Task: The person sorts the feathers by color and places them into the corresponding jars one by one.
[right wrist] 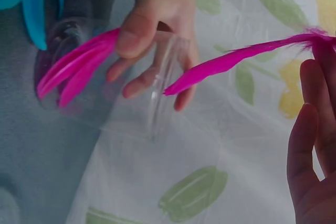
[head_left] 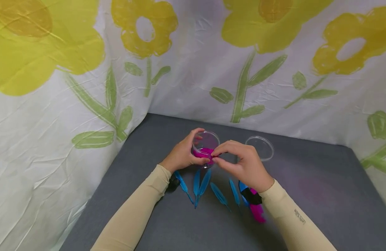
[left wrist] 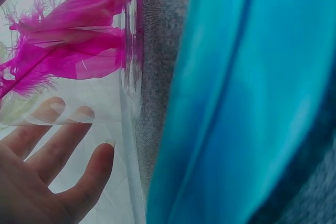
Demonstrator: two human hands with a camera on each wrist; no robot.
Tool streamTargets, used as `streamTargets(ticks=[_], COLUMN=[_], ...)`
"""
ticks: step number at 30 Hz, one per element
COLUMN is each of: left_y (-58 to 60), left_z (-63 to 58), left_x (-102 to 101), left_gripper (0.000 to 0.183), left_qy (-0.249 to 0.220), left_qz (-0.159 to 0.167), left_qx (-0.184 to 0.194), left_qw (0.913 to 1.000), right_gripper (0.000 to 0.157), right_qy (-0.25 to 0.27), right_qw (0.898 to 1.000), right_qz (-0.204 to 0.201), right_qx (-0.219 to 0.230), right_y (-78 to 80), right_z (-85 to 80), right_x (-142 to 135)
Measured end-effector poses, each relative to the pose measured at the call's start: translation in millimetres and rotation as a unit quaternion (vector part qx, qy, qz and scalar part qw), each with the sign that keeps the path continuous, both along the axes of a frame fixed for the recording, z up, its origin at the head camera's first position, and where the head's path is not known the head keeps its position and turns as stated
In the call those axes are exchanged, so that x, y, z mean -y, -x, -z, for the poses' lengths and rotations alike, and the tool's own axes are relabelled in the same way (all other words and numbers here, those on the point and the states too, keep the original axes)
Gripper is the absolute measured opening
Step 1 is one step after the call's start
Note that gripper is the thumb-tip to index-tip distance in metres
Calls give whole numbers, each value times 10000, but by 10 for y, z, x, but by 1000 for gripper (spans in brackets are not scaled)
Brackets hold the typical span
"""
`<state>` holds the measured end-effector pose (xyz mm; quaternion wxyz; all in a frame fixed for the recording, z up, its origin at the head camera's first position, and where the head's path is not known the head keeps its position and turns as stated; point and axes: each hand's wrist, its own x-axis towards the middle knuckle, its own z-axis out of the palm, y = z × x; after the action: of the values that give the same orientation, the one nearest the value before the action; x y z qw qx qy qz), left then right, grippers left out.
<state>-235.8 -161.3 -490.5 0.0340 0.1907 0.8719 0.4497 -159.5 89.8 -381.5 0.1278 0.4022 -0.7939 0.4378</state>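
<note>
My left hand [head_left: 183,153] grips a clear round plastic jar [right wrist: 134,116], fingers and thumb around its side, and keeps it upright close over the table. Inside the jar, pink feathers [right wrist: 79,72] lean against the wall with their ends at the bottom. Between thumb and fingertips, my right hand [head_left: 244,158] pinches a single pink feather [right wrist: 215,66] by its fluffy end. The right wrist view has this feather's tip right at the jar's rim. A large blue feather [left wrist: 247,98] fills the right side of the left wrist view.
Several blue feathers [head_left: 219,193] lie on the grey table [head_left: 186,223] in front of the jar. More pink feathers [head_left: 257,212] lie by the right forearm. A clear round lid [head_left: 272,150] rests behind the right hand. Flower-printed cloth [head_left: 193,90] hangs along the back and sides.
</note>
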Motion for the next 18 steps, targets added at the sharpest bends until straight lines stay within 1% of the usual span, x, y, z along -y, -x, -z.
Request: streamTargets(ticks=[3, 7, 12, 18], left_y=[0, -3, -21, -14], left_z=[9, 5, -15, -9], left_x=[4, 1, 7, 13], left_gripper=[109, 110, 109, 109], left_qy=[8, 12, 34, 16], left_qz=[11, 17, -3, 67], left_qx=[17, 50, 112, 34], left_qw=[10000, 10000, 9999, 10000], right_gripper=[24, 26, 23, 19], right_qy=[79, 179, 177, 138], right_qw=[9999, 9998, 9995, 9986], right_qz=[27, 87, 168, 336], right_qx=[68, 99, 185, 375], right_y=[38, 81, 149, 237], right_z=[-47, -70, -26, 48], right_x=[38, 68, 98, 122])
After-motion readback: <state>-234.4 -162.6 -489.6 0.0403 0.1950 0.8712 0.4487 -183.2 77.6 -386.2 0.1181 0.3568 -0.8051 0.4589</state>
